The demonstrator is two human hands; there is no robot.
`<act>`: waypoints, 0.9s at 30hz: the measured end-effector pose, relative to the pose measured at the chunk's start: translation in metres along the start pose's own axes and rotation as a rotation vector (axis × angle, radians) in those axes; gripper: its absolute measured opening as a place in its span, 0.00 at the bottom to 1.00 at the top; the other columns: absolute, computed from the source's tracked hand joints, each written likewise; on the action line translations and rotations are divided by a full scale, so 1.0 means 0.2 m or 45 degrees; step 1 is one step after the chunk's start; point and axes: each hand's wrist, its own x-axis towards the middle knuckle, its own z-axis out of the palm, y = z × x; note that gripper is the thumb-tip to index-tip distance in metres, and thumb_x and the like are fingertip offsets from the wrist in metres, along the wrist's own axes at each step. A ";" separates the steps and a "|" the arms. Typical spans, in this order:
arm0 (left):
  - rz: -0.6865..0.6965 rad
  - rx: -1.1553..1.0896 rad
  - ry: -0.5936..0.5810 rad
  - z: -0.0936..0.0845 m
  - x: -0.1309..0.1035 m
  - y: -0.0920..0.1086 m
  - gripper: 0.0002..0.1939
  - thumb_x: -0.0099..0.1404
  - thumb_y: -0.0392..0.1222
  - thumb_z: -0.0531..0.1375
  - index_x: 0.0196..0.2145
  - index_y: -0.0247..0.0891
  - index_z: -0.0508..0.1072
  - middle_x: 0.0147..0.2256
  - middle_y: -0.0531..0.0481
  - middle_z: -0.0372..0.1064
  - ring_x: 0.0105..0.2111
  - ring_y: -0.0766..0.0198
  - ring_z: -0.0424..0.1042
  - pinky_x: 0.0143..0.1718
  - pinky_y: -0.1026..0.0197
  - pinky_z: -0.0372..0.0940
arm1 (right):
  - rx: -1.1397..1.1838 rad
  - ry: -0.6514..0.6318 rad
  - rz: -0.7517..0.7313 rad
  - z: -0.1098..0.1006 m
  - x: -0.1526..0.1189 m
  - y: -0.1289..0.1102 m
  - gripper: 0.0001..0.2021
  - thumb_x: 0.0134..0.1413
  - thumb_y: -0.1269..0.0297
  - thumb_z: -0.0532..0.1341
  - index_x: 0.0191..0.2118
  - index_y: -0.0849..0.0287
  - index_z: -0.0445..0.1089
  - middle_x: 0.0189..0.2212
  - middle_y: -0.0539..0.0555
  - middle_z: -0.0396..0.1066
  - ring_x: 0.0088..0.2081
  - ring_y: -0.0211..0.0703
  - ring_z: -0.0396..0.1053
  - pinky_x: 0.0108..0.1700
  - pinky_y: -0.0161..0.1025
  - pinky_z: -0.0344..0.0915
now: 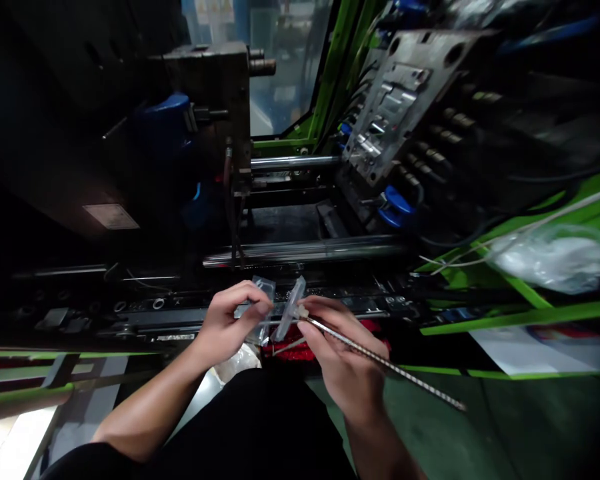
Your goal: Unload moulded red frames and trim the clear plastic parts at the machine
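My left hand [233,319] is closed, thumb and fingers pinched on a flat clear plastic piece [266,287]. Just to its right, a second clear plastic piece [291,312] stands tilted by the fingertips of my right hand [347,343]. That hand is closed around a long thin rod [385,362] with a speckled, metallic look, which slants down to the right. A small pale bit sits at the rod's upper end, against the plastic. Whether the two plastic pieces are joined, I cannot tell.
Facing me is an open moulding machine with a metal mould half [390,100] at right and a dark block [215,87] at left. Polished bars [305,252] run between them. A clear bag [555,257] lies on the green frame [520,317] at right. Red material [293,351] shows below my hands.
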 end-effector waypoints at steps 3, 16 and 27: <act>-0.087 0.030 -0.015 0.07 0.06 0.06 0.09 0.74 0.41 0.59 0.40 0.37 0.79 0.37 0.47 0.71 0.38 0.62 0.70 0.41 0.61 0.63 | 0.059 -0.108 -0.004 -0.08 0.04 0.03 0.09 0.59 0.70 0.67 0.41 0.46 0.80 0.44 0.49 0.79 0.45 0.44 0.78 0.51 0.42 0.76; -0.195 0.014 -0.040 0.28 0.21 0.18 0.07 0.69 0.37 0.61 0.32 0.35 0.75 0.32 0.50 0.67 0.35 0.63 0.67 0.39 0.62 0.60 | 0.280 -0.216 -0.040 -0.28 0.15 0.13 0.10 0.57 0.71 0.68 0.41 0.47 0.81 0.42 0.52 0.80 0.44 0.48 0.78 0.51 0.48 0.76; -0.187 0.310 0.454 0.22 0.15 -0.03 0.10 0.68 0.42 0.63 0.29 0.37 0.75 0.32 0.50 0.70 0.35 0.62 0.69 0.40 0.61 0.62 | 1.363 -0.074 0.524 -0.26 0.28 0.23 0.06 0.49 0.59 0.72 0.35 0.46 0.78 0.33 0.51 0.72 0.33 0.40 0.71 0.31 0.37 0.72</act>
